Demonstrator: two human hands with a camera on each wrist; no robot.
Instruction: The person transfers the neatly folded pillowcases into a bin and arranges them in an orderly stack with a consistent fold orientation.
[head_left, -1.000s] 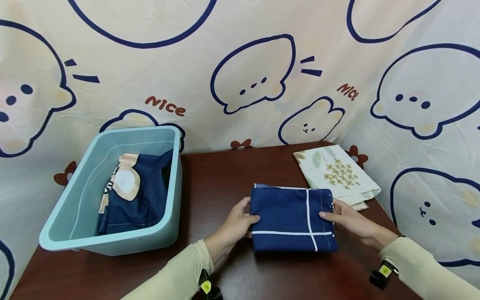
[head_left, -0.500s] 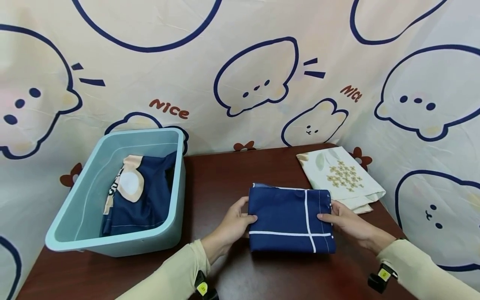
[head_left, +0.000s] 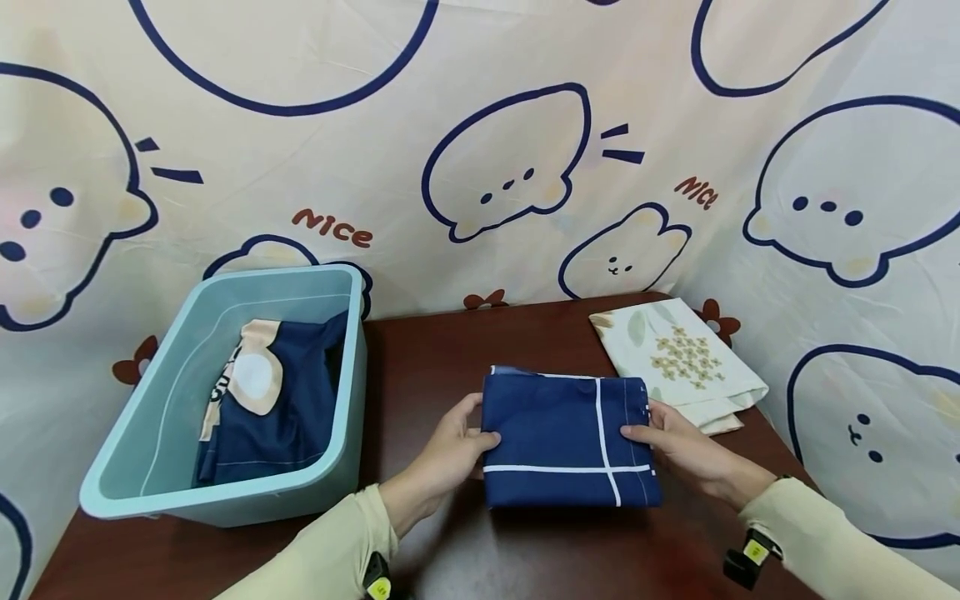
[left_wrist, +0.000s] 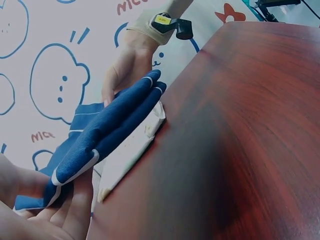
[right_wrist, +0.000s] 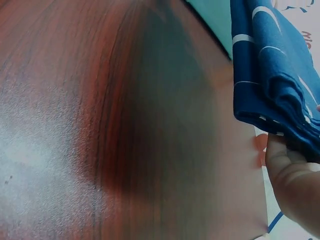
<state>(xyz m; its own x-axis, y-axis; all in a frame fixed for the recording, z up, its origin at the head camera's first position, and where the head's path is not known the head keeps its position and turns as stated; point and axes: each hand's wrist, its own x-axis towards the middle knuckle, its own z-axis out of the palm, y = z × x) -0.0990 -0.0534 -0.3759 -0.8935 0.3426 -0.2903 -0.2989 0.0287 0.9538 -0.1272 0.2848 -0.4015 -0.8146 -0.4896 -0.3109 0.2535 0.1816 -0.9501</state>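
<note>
A folded navy cloth (head_left: 566,437) with white crossing lines is stretched flat between both hands, raised over the brown table. My left hand (head_left: 448,446) pinches its left edge, thumb on the front face and fingers behind. At the opposite edge my right hand (head_left: 678,442) grips it the same way. The left wrist view shows the thick folded layers of the navy cloth (left_wrist: 107,130) side-on, held off the tabletop. Seen from the right wrist, the right hand (right_wrist: 295,185) has its fingers under the layered edge.
A light blue bin (head_left: 225,500) stands on the left of the table (head_left: 450,350), with a navy and beige printed cloth (head_left: 285,400) inside. At the back right lies a folded white cloth with yellow flowers (head_left: 675,350). A printed curtain (head_left: 480,150) hangs behind.
Both hands, still holding the navy cloth, have shifted slightly to the left. The head view has also moved a little; the bin and the white cloth stay in place.
</note>
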